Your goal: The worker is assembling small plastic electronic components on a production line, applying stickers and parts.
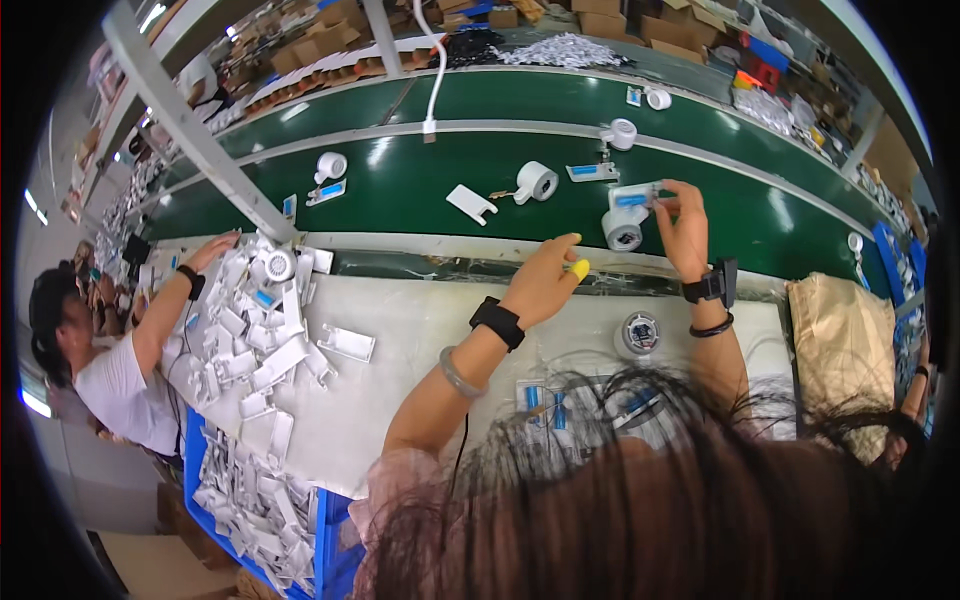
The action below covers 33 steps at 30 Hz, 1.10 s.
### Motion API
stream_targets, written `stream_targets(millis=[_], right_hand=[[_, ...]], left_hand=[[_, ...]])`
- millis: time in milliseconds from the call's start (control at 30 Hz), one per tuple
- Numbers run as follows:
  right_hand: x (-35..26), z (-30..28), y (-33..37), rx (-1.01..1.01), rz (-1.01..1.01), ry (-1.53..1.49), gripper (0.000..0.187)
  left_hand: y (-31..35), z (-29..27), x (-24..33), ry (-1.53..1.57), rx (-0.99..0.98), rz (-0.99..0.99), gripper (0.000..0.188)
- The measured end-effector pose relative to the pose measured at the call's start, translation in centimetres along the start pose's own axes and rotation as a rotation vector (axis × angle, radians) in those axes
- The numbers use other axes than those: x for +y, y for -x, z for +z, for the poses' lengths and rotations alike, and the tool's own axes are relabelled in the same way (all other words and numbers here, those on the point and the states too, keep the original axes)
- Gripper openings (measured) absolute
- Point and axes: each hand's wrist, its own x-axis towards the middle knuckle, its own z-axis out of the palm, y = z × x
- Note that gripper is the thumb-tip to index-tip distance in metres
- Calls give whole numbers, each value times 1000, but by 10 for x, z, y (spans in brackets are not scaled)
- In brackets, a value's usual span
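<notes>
On a factory floor, a green conveyor belt [410, 208] carries white plastic units with round heads [537, 182] past a worktable with a pale top [400, 305], the mark of an assembly line. A heap of white plastic parts [265, 335] lies toward the table's left end, by its far edge, and a blue plastic crate [322, 540] full of similar pieces [250, 510] stands at the near edge. A co-worker in a white shirt [130, 385] (one arm reaching toward the far edge) is stationed at that end. Brown cardboard boxes [675, 35] crowd the background beyond the belt.
</notes>
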Motion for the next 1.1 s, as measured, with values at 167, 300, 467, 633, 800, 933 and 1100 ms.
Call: stream_targets(millis=[167,300,467,633,800,933,1100], right_hand=[[-12,10,-13,-166,-49,-51,31],[-44,79,-40,-471,-380,-85,30],[-43,210,-50,-611,-593,202,37],[-39,242,-25,-740,-761,339,13],[-46,193,-35,-766,-574,-222,17],[-69,98,-33,-857,-229,-434,15],[-80,2,-1,-963,136,-616,14]], left_hand=[[-5,-4,18,32,-8,11,35],[-2,-13,30,155,248,134,38],[-8,-10,16,144,479,322,35],[-7,-23,9,188,461,127,40],[-11,-29,16,-33,639,270,48],[-16,-21,11,-206,673,371,57],[-16,8,-1,529,79,71,66]])
